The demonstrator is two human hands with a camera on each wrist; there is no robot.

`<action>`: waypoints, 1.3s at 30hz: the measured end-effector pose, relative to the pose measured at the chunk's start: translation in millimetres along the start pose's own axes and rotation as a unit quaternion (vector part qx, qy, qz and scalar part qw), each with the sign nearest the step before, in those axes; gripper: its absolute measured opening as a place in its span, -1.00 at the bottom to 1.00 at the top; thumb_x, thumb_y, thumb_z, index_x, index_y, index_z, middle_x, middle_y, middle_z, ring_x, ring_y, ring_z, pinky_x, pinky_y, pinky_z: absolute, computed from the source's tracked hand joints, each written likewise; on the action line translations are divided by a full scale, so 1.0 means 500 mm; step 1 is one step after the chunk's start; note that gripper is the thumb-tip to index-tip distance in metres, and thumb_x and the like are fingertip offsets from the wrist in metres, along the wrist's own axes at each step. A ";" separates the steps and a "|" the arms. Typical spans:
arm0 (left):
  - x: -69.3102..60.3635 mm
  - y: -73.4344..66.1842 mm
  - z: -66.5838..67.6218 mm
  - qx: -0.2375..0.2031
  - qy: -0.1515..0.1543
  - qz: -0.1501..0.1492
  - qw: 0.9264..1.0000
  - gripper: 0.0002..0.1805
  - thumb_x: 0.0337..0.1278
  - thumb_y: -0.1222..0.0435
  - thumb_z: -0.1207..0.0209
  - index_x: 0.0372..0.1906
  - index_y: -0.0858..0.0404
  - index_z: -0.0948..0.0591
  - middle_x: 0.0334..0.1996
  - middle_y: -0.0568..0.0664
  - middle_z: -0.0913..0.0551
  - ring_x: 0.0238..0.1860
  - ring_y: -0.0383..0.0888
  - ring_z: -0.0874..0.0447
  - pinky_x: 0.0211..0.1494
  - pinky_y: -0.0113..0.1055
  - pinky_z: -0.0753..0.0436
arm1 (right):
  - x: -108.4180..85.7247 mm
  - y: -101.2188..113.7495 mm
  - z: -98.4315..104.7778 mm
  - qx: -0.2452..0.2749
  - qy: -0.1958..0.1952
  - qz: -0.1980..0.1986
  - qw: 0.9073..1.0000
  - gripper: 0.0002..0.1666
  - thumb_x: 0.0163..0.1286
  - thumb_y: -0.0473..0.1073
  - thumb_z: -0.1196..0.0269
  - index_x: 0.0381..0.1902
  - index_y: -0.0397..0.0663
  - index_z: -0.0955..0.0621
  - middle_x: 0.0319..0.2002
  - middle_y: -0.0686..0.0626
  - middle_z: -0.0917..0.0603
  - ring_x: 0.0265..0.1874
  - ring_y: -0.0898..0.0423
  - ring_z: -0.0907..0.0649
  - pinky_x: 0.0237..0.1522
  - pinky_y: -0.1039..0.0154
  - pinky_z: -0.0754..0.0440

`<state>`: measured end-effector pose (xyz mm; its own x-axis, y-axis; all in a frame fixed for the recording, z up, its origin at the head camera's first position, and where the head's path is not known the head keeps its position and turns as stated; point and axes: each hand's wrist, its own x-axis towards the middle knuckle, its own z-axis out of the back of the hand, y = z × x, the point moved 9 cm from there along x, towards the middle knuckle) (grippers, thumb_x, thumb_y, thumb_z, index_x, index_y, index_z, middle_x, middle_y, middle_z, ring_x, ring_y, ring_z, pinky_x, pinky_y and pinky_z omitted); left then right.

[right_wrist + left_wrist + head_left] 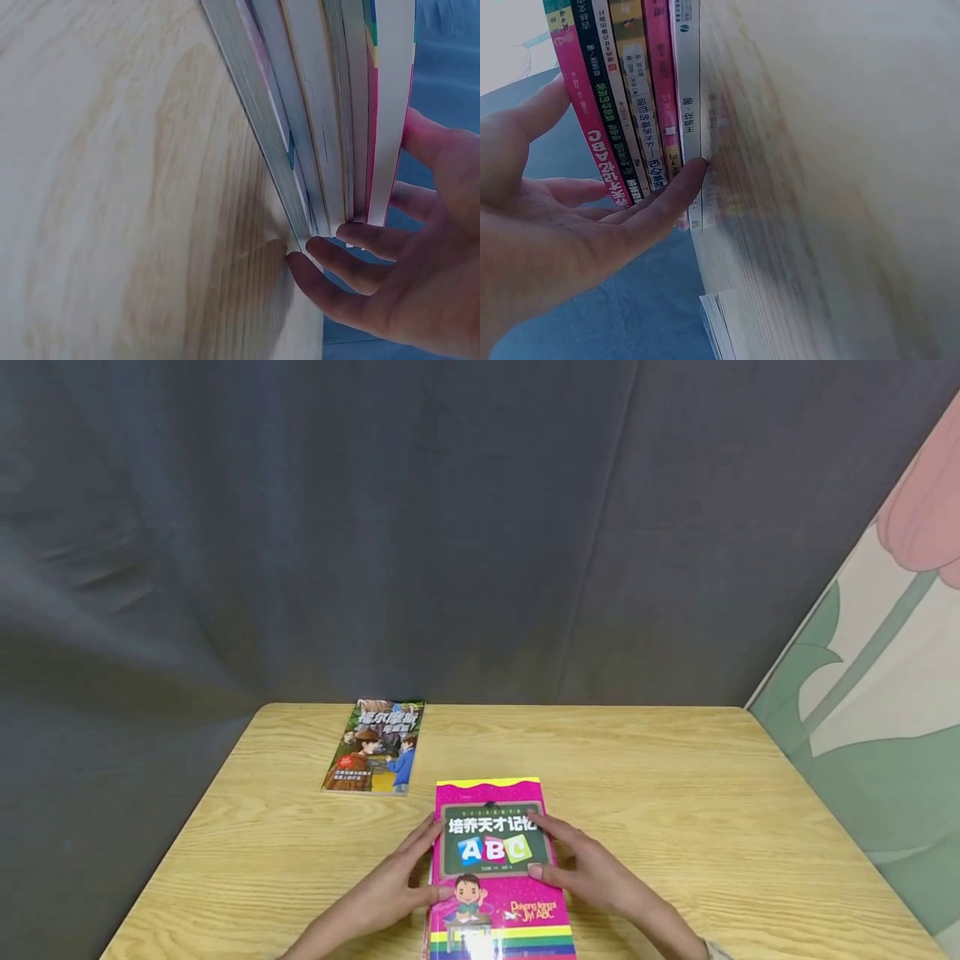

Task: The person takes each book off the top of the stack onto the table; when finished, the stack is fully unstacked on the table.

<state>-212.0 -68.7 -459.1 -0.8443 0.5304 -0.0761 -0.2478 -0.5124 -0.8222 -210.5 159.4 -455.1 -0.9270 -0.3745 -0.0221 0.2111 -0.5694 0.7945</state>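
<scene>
A stack of books (498, 889) lies at the lower centre of the head view, its near end cut off by the frame. The top book's bright pink cover bears a green chalkboard panel reading "培养天才记忆" over "ABC" in coloured squares; "Peiyang tiancai Jiyi ABC" runs in yellow lower down. A cartoon child at a desk sits beside that line, above rainbow stripes.

The left hand (393, 883) rests along the spines (626, 97), its fingers fairly straight and its thumb at the top cover. The right hand (596, 870) touches the page edges (322, 112) with loosely bent fingers, thumb on the cover; neither is closed round the stack. In the left wrist view, the pink spine shows "ABC", and the white one against the worktop (675, 802) reads "王淑芬·著".

The worktop is pale, yellowish wood grain with rounded far corners. Near its far edge, left of centre, lies another book (378, 747), titled "福尔摩斯" above illustrated figures. Dark grey-blue cloth (420, 535) fills the background. At the right, a pale wall (900, 693) carries a pink tulip (926, 502) and green leaves.
</scene>
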 end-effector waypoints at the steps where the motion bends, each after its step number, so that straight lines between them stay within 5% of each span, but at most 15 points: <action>1: 0.000 0.001 0.000 0.000 0.000 0.000 1.000 0.01 0.09 -0.07 -0.28 0.54 0.15 -0.02 0.52 0.19 0.13 0.43 0.33 0.07 0.30 0.31 -0.08 | 0.000 0.000 0.000 -0.005 0.001 0.000 1.000 -0.12 0.29 0.19 -0.27 0.48 0.10 -0.25 0.39 -0.30 -0.26 0.30 -0.37 -0.30 0.17 -0.31 -0.32; 12: 0.033 0.016 0.008 -0.016 -0.012 0.022 1.000 -0.06 0.09 -0.01 -0.32 0.52 0.10 -0.12 0.49 0.30 0.05 0.42 0.39 0.06 0.29 0.34 -0.10 | 0.003 0.012 -0.008 -0.076 0.006 0.004 0.997 -0.13 0.27 0.29 -0.24 0.45 0.14 -0.30 0.51 -0.17 -0.03 0.32 -0.43 -0.24 0.07 -0.38 -0.37; 18: 0.046 0.015 0.032 -0.037 -0.087 0.019 0.995 -0.18 0.00 0.13 -0.40 0.41 0.14 -0.35 0.39 0.28 -0.23 0.35 0.36 -0.16 0.26 0.30 -0.24 | 0.009 0.015 -0.013 -0.084 0.009 0.003 0.996 -0.13 0.25 0.33 -0.23 0.44 0.18 -0.32 0.51 -0.17 -0.03 0.31 -0.40 -0.26 0.04 -0.33 -0.43; 22: 0.052 0.006 0.056 -0.110 -0.131 -0.010 0.985 -0.31 -0.04 0.26 -0.42 0.28 0.17 -0.49 0.23 0.14 -0.41 0.15 0.16 -0.46 0.14 0.00 -0.53 | 0.010 0.012 -0.012 -0.075 0.016 0.001 0.997 -0.13 0.26 0.32 -0.23 0.45 0.17 -0.31 0.51 -0.17 -0.03 0.34 -0.42 -0.21 0.08 -0.38 -0.37; 25: 0.063 0.008 0.059 -0.218 -0.103 -0.016 0.970 -0.32 0.01 0.35 -0.38 0.31 0.17 -0.46 0.18 0.18 -0.41 0.00 0.06 -0.56 -0.02 -0.17 -0.63 | 0.011 0.008 -0.012 -0.062 0.026 -0.001 0.998 -0.15 0.28 0.30 -0.23 0.45 0.19 -0.30 0.51 -0.17 -0.02 0.35 -0.43 -0.16 0.10 -0.40 -0.33; 29: 0.077 0.010 0.042 -0.326 -0.015 -0.009 0.945 -0.19 0.08 0.43 -0.31 0.45 0.13 -0.27 0.23 0.31 -0.37 -0.05 0.11 -0.65 -0.12 -0.11 -0.67 | 0.013 0.005 -0.011 -0.051 0.035 -0.004 0.998 -0.16 0.29 0.27 -0.23 0.46 0.21 -0.29 0.52 -0.17 0.01 0.37 -0.43 -0.12 0.13 -0.41 -0.30; 33: 0.084 0.009 0.025 -0.357 0.045 -0.007 0.933 -0.10 0.12 0.44 -0.28 0.52 0.07 -0.11 0.17 0.40 -0.48 -0.12 0.18 -0.69 -0.25 -0.15 -0.69 | 0.012 0.006 -0.009 -0.052 0.029 -0.003 0.998 -0.16 0.30 0.27 -0.23 0.46 0.23 -0.28 0.52 -0.17 0.01 0.36 -0.44 -0.12 0.13 -0.41 -0.29; 39: 0.077 0.013 0.023 -0.364 0.057 -0.014 0.930 -0.05 0.12 0.44 -0.27 0.54 0.02 -0.05 0.23 0.39 -0.43 -0.14 0.19 -0.70 -0.37 -0.27 -0.66 | -0.008 0.009 -0.013 -0.057 0.025 0.001 0.998 -0.15 0.32 0.29 -0.18 0.50 0.30 -0.19 0.52 -0.17 0.00 0.36 -0.42 -0.16 0.11 -0.41 -0.31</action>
<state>-251.3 -59.4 -461.2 -0.7759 0.6266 -0.0734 0.1523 0.0731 -0.9856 -203.7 153.6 -455.0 -0.9106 -0.4100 -0.0530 0.2492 -0.6467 0.7209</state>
